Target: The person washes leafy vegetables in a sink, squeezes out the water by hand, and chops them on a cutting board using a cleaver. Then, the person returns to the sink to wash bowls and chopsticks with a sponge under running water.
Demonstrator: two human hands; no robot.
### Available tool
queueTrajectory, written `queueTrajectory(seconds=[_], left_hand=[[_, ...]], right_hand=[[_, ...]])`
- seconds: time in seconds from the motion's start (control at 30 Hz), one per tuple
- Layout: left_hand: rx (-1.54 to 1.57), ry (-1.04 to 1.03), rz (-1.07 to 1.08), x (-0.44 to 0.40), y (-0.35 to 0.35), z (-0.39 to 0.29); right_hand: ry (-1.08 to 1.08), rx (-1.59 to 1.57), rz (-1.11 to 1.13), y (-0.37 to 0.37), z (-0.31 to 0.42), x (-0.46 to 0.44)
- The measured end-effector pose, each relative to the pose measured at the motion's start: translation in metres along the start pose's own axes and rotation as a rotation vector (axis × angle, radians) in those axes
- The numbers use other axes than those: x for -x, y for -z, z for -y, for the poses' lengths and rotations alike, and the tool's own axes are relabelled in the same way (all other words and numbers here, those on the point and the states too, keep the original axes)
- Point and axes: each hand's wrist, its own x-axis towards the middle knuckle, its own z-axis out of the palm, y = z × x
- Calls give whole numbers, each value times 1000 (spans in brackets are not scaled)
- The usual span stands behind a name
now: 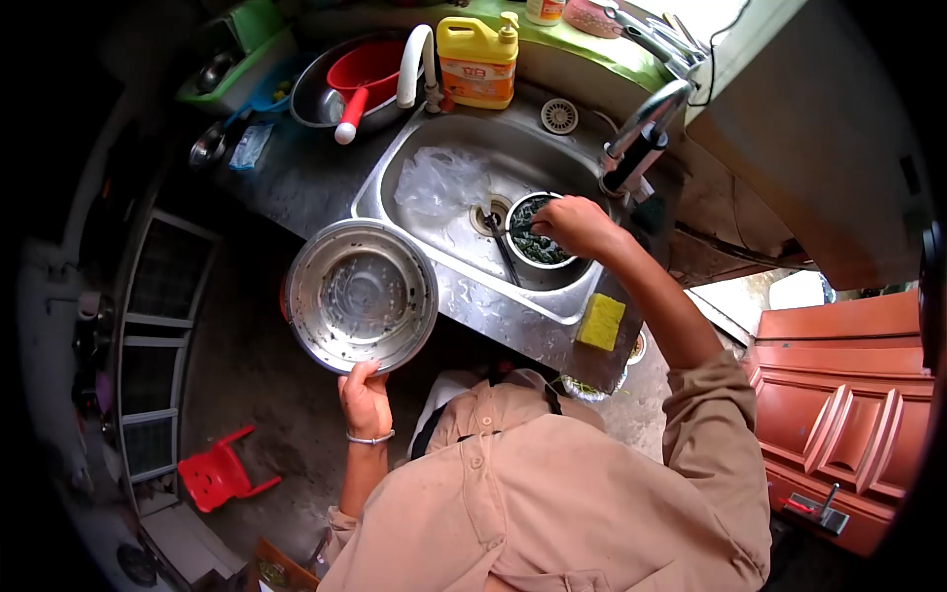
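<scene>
My left hand point(366, 403) grips the near rim of a round metal basin point(306, 259), which is tilted in front of the counter edge. Small dark bits and wet streaks cling to the basin's inside. Over a white-rimmed bowl in the sink, my right hand point(580, 227) has its fingers pinched together at some dark green chopped leaves point(541, 244). The bowl point(512, 205) is filled with these leaves in water. My fingertips partly cover its upper right side.
Inside the steel sink point(395, 156) lie a crumpled clear plastic bag point(441, 181) and a dark thin utensil point(501, 247) near the drain. A yellow sponge point(601, 322) rests at the front right corner. Behind stand a yellow detergent jug point(477, 64), a white faucet point(410, 74) and a red ladle-like scoop point(365, 69).
</scene>
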Motion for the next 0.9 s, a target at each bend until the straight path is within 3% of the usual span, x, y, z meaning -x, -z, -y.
queueTrajectory(seconds=[0.07, 0.17, 0.23, 0.27, 0.3, 0.37, 0.4, 0.43, 0.5, 0.57, 0.63, 0.7, 0.73, 0.9], left_hand=[[-17, -4, -53, 5, 3, -3], [4, -24, -48, -55, 8, -11], [-10, 13, -33, -67, 16, -21], [-23, 46, -22, -74, 15, -28], [-34, 88, -16, -77, 13, -31], [-47, 123, 0, -98, 13, -39], [-66, 145, 17, -108, 16, -42], [-85, 161, 40, -120, 16, -44], [-103, 201, 67, -139, 17, -45], [-123, 237, 96, -157, 8, -50], [-187, 328, 132, -168, -5, -55], [-211, 359, 165, -180, -22, -52], [-214, 393, 182, -184, -31, -50], [-225, 523, 248, -195, -63, -30]], right_hand=[[30, 89, 161, -2, 3, -25], [47, 280, 338, 6, 20, -117], [-10, 7, 637, -49, 11, -166], [-84, -106, 660, -54, 17, -173], [-93, 20, 624, -50, 28, -173], [-214, 23, -25, -84, 17, -175], [-349, -131, -180, -88, 16, -174], [-368, -134, -187, -102, 8, -172], [-530, -715, -352, -135, -5, -148], [-736, -770, -541, -153, -6, -106], [-810, -734, -666, -168, -24, -73], [-1006, -493, -595, -170, -32, -54], [-1030, -543, -523, -173, -39, -51], [-985, -352, -297, -171, -39, -76]])
